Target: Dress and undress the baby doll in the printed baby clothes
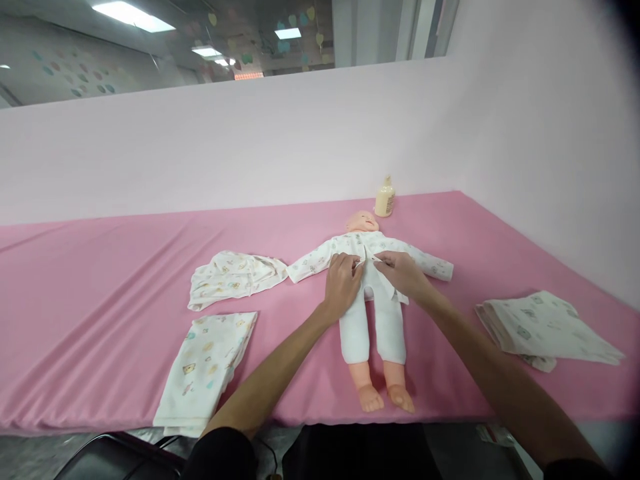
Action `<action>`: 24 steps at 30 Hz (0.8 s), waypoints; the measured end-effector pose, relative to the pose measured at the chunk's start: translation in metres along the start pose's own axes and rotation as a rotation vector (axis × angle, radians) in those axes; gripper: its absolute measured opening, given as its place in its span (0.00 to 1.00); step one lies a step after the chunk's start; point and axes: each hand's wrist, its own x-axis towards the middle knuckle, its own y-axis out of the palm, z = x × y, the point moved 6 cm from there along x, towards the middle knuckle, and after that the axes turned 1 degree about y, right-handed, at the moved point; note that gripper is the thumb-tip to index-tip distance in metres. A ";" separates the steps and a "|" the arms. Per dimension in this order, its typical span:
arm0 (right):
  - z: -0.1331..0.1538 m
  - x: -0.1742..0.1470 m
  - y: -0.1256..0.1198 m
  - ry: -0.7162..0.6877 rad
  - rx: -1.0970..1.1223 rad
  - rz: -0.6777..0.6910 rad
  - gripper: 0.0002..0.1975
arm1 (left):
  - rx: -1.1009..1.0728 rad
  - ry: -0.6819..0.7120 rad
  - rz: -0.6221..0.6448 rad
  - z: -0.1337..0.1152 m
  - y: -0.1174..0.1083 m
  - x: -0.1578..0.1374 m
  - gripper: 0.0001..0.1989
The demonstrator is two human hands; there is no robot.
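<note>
A baby doll [391, 333] lies on its back on the pink-covered table, its head away from me and its bare feet near the front edge. It wears a white printed baby shirt [334, 248] with the long sleeves spread out sideways. The shirt front parts at the middle over white clothing on the body and legs. My left hand [344, 283] pinches the shirt's edge on the left of the chest. Opposite it, my right hand [401, 272] pinches the edge on the right, close to the middle. Both hands have bent, closed fingers.
Crumpled printed clothing [235, 277] lies left of the doll, touching its sleeve end. A folded printed cloth [207, 367] hangs slightly over the front edge. Another folded cloth [547, 327] lies at the right. A cream pump bottle [385, 199] stands behind the doll's head, near the wall.
</note>
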 end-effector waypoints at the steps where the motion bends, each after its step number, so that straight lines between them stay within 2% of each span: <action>1: -0.001 -0.002 0.000 0.005 0.031 -0.003 0.11 | 0.009 0.023 -0.011 -0.001 0.001 -0.001 0.02; 8: 0.000 -0.009 0.008 -0.047 0.140 0.028 0.13 | 0.083 0.190 -0.032 -0.008 0.004 -0.006 0.04; 18: 0.001 -0.009 0.014 -0.074 0.214 0.089 0.13 | 0.113 0.170 0.021 -0.012 0.004 -0.007 0.08; 24: 0.000 -0.011 0.016 -0.066 0.194 0.101 0.12 | 0.160 0.231 0.008 -0.014 0.007 -0.010 0.09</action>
